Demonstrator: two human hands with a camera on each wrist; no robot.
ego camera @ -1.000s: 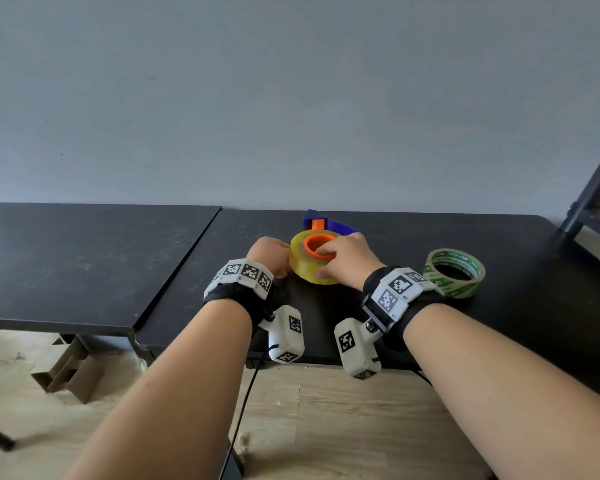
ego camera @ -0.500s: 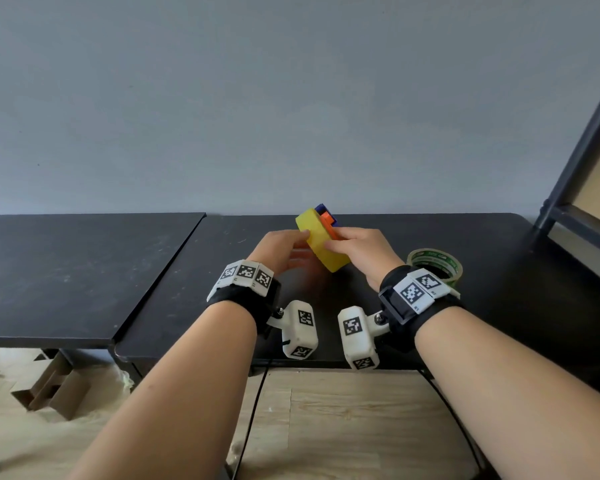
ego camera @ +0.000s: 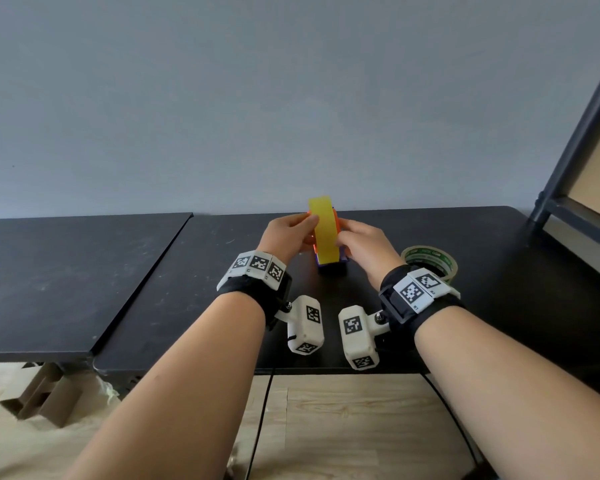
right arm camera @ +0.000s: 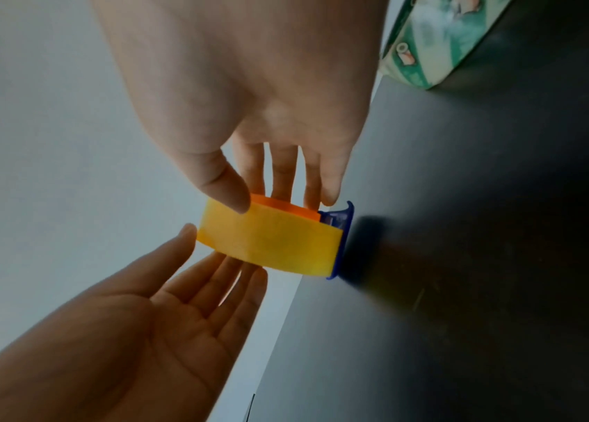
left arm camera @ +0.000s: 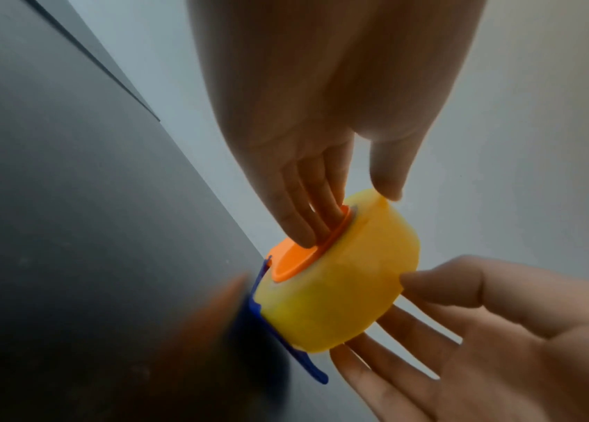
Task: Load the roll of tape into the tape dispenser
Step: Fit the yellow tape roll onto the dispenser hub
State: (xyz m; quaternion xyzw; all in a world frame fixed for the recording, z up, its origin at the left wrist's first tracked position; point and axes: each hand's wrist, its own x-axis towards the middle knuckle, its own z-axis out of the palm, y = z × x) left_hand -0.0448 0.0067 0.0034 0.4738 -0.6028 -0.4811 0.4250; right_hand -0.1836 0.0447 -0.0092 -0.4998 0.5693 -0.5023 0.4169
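Observation:
The yellow tape roll [ego camera: 323, 237] stands on edge, seated on the orange hub [left arm camera: 292, 262] of the blue dispenser [ego camera: 331, 270], whose base is down at the black table [ego camera: 499, 271]. My left hand [ego camera: 302, 230] lies against the roll's left side, fingers straight on the hub and thumb on the yellow tread. From the other side my right hand [ego camera: 350, 237] presses with straight fingers, its thumb also on the tread. In the right wrist view the roll [right arm camera: 271, 245] sits between both hands, and the blue frame [right arm camera: 339, 217] shows at its table end.
A green-printed tape roll [ego camera: 430, 259] lies flat on the table just right of my right wrist. A second black table [ego camera: 66, 271] adjoins on the left. A dark shelf frame [ego camera: 575, 133] rises at the right edge. Cardboard [ego camera: 39, 396] lies on the floor below.
The dispenser with the yellow roll has gone from lying flat to standing on edge, turned up between both hands. The hands now sit on its two sides.

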